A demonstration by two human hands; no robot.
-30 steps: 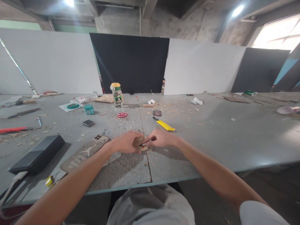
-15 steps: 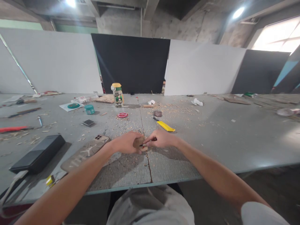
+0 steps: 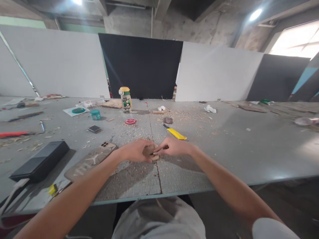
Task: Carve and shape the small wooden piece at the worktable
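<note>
My left hand [image 3: 136, 150] is curled around a small pale piece of wood [image 3: 156, 158] close to the table's front edge. Most of the wood is hidden by the fingers. My right hand [image 3: 174, 146] pinches a small, thin dark blade-like piece [image 3: 154, 153] against the wood; its exact kind is too small to make out. Just beyond the right hand lies a yellow utility knife [image 3: 176, 133]. A phone in a brown case [image 3: 93, 159] rests beside my left wrist.
A black power bank [image 3: 41, 162] with a white cable lies at the left. Farther back are a drinking bottle [image 3: 125, 100], a red round lid [image 3: 131, 121], a teal jar [image 3: 95, 115] and a dark brown block [image 3: 168, 120]. Wood shavings [image 3: 189, 116] litter the table [image 3: 249, 149].
Both hands stay at the wood, with only a slight shift of the right fingers and the dark piece. The whole view has moved a little; the other things lie as before.
</note>
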